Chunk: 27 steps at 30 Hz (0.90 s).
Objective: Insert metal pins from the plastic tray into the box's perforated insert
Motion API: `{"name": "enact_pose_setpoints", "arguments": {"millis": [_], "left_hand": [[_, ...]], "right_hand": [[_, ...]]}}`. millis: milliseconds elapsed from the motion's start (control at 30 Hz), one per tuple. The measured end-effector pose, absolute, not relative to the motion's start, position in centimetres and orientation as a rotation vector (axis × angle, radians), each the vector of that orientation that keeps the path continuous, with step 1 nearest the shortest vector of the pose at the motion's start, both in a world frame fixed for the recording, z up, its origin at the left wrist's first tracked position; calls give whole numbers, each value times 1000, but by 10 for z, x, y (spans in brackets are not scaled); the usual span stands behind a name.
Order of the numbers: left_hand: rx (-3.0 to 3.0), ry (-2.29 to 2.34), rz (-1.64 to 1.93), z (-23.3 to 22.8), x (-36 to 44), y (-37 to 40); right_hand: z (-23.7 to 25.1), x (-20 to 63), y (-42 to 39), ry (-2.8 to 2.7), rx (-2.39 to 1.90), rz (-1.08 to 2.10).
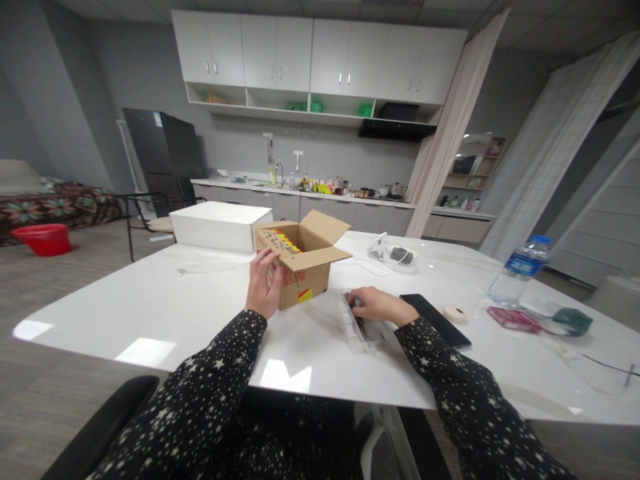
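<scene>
My left hand [265, 283] is on the open cardboard box [310, 267], fingers loosely bent along its left side and flap, not clenched. And here's my right hand [376, 305], down at the clear plastic tray [353, 338], fingers curled in at some small metal pieces [361, 325]; I can't tell whether one is actually gripped. The tray lies just right of the box, a bare strip of white table [150, 300] between it and the near edge. Wide open room on my left, right out to the rounded corner!

Two box flaps stick out rightward, and one overhangs the table toward my right hand. Behind the box on the left, a white box [217, 227] blocks the way. On the right it's tight: a black slab-like device [435, 320] sits right beside my wrist, a pale round case [454, 313] just beyond. Farther over, a water bottle [520, 270] stands behind a dark pink packet [514, 319]. Past the flaps, a white corded device [395, 257] takes up the back.
</scene>
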<state>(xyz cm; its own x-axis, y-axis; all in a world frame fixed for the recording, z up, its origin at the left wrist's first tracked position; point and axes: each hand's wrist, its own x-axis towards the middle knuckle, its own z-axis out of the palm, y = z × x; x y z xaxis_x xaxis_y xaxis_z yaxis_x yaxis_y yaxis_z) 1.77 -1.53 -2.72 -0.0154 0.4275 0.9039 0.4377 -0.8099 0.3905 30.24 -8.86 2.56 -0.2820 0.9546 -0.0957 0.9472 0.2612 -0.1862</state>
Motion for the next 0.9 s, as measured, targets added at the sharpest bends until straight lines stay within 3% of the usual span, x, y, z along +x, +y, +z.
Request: {"name": "enact_pose_setpoints", "arguments": {"millis": [900], "left_hand": [[-2200,-994,-2008,-28,18,-15]], "right_hand": [[22,302,-88,-2455,-1869,290]]}}
